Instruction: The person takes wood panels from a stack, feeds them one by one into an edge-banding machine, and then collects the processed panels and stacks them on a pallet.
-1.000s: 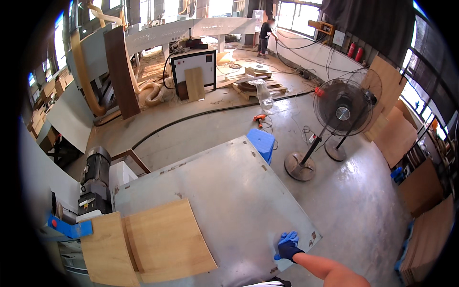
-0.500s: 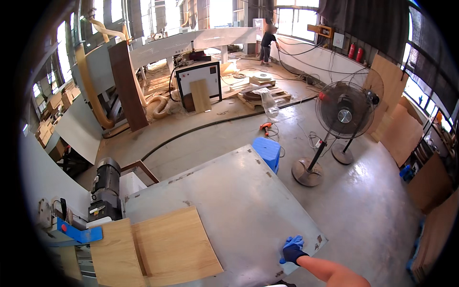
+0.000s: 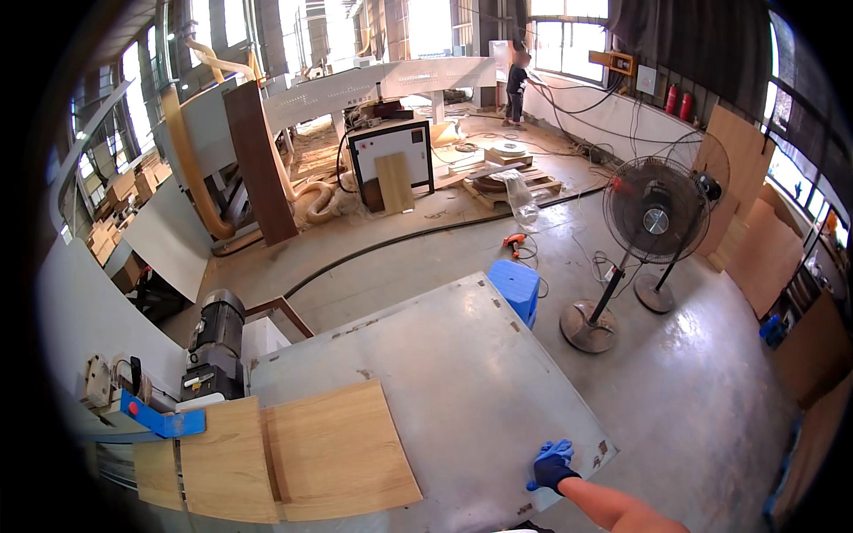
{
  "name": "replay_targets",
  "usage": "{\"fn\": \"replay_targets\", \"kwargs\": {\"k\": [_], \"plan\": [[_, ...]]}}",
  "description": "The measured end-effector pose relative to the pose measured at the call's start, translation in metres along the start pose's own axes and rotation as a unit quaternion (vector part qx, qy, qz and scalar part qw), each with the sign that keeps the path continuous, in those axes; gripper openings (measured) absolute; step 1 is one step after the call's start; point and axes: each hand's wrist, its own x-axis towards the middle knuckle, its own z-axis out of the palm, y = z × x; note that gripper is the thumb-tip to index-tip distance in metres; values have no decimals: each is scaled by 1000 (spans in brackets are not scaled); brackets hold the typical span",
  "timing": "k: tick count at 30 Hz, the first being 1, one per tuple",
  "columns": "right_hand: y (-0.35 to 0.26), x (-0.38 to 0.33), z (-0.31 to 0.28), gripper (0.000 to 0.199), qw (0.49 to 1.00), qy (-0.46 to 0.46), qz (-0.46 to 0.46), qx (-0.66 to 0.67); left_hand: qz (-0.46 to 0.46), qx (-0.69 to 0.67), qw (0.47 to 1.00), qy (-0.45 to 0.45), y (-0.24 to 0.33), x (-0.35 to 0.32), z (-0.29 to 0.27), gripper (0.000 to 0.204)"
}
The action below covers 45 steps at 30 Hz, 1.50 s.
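Note:
My right hand [image 3: 553,466], in a blue glove with a dark cuff, rests on the grey metal tabletop [image 3: 426,355] near its right corner. Its fingers are spread and it holds nothing. My left hand is out of the picture. On the left part of the tabletop lies a light wood-grain board [image 3: 342,453]. Beside it is a second board [image 3: 227,462], its edge close against the first. A narrower piece of a third board [image 3: 157,475] shows farther left, by the blue metal bracket [image 3: 169,421] with a red button.
A dark electric motor [image 3: 220,324] stands at the table's left. Beyond the far edge are a blue plastic stool [image 3: 515,289], an orange power tool [image 3: 514,241] and a pedestal fan [image 3: 656,213]. A dark hose [image 3: 391,238] crosses the floor. Another person [image 3: 516,89] stands far back.
The view has shifted, so the scene sits farther right. More of the third board now shows at the left, beside the bracket. My right hand stays on the tabletop.

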Motion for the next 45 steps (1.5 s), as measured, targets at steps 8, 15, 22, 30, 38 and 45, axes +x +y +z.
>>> {"fn": "replay_targets", "kwargs": {"k": [8,15,22,30,38,45], "plan": [[5,-2,-4,137,1000,-17,10,-11,9,-44,999,26,13,5,-19,20],[3,-5,-3,138,1000,3,1,-4,58,11,997,54,-3,5,7,20],[8,-1,1,136,1000,-3,5,-4,38,-73,995,59,5,9,-2,21],[9,-15,-13,134,1000,-12,-12,17,42,-97,993,54,3,7,-7,17],[11,-11,-10,133,1000,-11,3,18,43,-110,989,92,4,9,3,15],[7,-8,-17,132,1000,-6,-12,-2,4,-45,999,19,7,23,-3,35]]}}
